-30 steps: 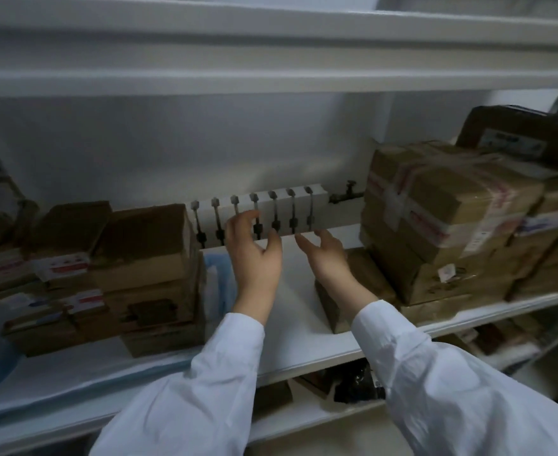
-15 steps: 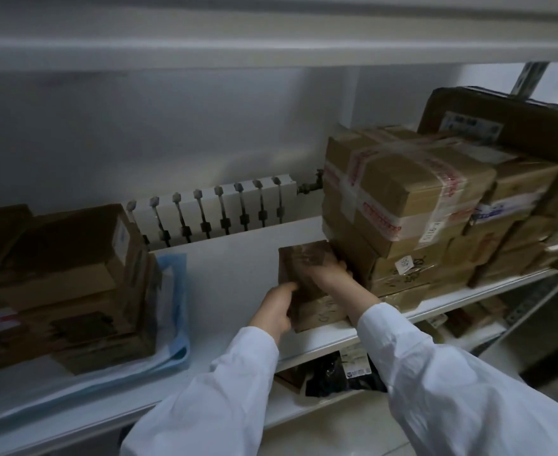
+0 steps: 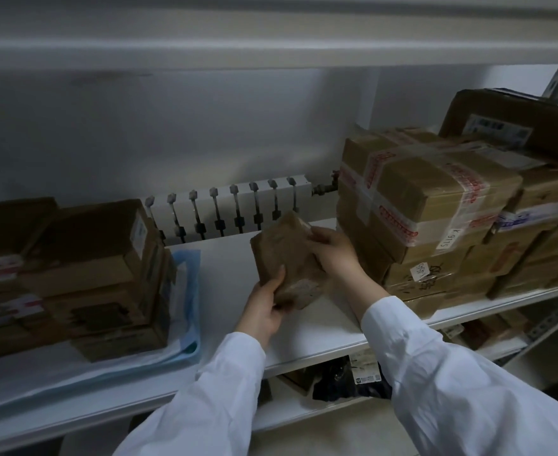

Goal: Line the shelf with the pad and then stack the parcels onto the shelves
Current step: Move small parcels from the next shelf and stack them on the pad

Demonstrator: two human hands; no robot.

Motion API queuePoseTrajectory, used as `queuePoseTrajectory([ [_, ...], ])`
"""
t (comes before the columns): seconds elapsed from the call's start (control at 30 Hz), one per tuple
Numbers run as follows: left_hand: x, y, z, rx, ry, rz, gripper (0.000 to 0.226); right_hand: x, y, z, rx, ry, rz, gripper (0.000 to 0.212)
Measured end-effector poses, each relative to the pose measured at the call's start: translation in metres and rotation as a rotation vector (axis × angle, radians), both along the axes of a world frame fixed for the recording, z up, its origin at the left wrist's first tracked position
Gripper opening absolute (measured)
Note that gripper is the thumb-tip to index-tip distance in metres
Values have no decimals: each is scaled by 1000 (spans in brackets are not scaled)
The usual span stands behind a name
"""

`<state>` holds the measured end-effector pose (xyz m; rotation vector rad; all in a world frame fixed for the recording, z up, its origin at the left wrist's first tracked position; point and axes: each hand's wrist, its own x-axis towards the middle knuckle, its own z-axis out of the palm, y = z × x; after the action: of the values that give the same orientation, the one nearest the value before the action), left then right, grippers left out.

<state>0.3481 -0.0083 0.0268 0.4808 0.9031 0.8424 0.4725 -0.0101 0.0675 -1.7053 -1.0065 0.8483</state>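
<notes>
Stacking step, by the look of it, with the lining done only in part. Gripping a small brown parcel [image 3: 287, 258] in both hands over the bare middle of the shelf [image 3: 225, 274]: curling the left hand [image 3: 264, 307] round its lower left corner with the thumb laid on the face, hooking the right hand [image 3: 332, 255] over its upper right edge. Holding it tilted, between the two stacks and just beside the right stack [image 3: 419, 218]; cannot tell whether its bottom corner touches the shelf or hangs just clear. As for the blue pad [image 3: 190, 284]: laid only at the left end of the shelf, under the left stack [image 3: 100, 278] and reaching a little past it toward the middle; none to be seen beneath the right stack. Beyond the back edge, a white radiator [image 3: 231, 205].

Next, probably: carry the parcel leftward and set it down on the padded end, either on the free strip of pad beside the left stack or on top of that stack. Calls for levelling it first, keeping both grips until it sits flat, and clearing the tall side of the left stack without nudging it. Watch the loose pad edge, likely to ruck if caught by a sliding box; lower rather than slide
</notes>
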Motion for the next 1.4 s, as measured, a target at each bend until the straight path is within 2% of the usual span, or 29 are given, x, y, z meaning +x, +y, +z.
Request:
queuePoseTrajectory([
  [0.03, -6, 2, 1, 23, -35, 27, 38, -4, -2, 5, 49, 38, 8, 31],
  [0.13, -21, 6, 10, 101, -51, 78, 44, -12, -1, 17, 72, -27, -8, 56],
  [0.2, -32, 8, 20, 162, -20, 98, 43, -18, 3, 23, 60, 107, 27, 65],
  [0.3, -46, 9, 42, 263, 151, 117, 43, -38, 7, 36, 77, 316, 139, 53],
  [0.43, -65, 11, 75, 449, 318, 210, 58, -60, 10, 48, 108, 512, 109, 43],
  [0.57, -91, 10, 101, 670, 495, 175, 91, -78, 16, 50, 122, 775, 86, 53],
  [0.67, -106, 3, 121, 787, 658, 212, 82, -99, 19, 56, 138, 897, 172, 56],
  [0.83, -141, 7, 142, 934, 944, 486, 67, -136, 29, 71, 209, 768, 290, 41],
  [1.0, -176, 11, 158, 1128, 1082, 667, 51, -180, 38, 91, 285, 579, 352, 46],
  [1.13, -206, 22, 158, 1236, 1179, 675, 48, -213, 43, 95, 250, 412, 396, 38],
  [1.27, -232, 34, 149, 1214, 1250, 645, 39, -233, 42, 92, 179, 492, 434, 45],
  [1.4, -247, 39, 146, 1150, 1234, 585, 36, -244, 41, 93, 190, 451, 551, 33],
])
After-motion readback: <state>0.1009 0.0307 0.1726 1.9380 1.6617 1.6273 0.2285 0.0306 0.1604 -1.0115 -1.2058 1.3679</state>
